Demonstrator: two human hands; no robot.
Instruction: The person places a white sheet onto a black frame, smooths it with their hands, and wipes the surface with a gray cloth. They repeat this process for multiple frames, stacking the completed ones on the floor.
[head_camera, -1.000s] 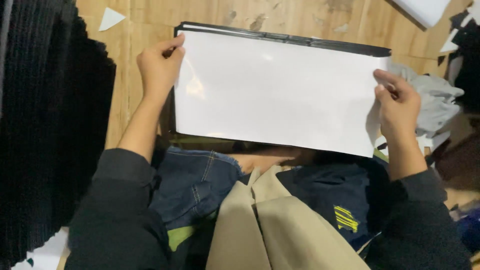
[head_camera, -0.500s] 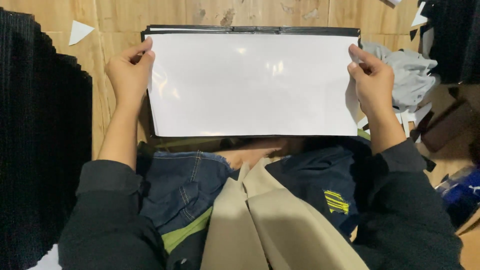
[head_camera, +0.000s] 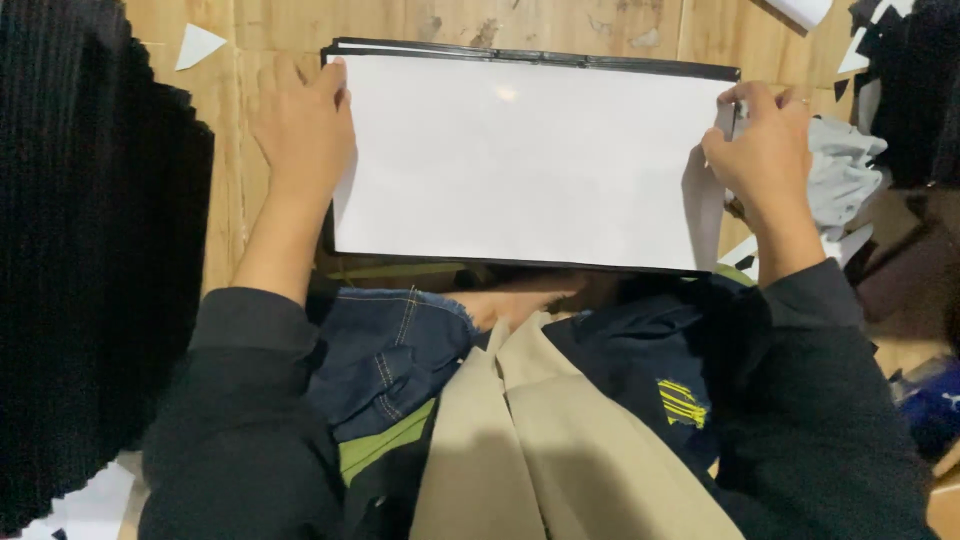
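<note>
My left hand lies flat, fingers loosely spread, on the left edge of the white sheet. My right hand curls shut, pinching the sheet's right edge. Under the sheet I see a black board on the wooden floor. Right of the sheet lies grey cloth; left of it, black ribbed fabric.

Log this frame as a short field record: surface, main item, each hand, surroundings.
surface: wooden floor
main item: white sheet lying on a black backing
left hand: flat at the sheet's left edge
right hand: pinching the sheet's right edge
surroundings: black fabric at left, grey cloth at right, paper scrap
</note>
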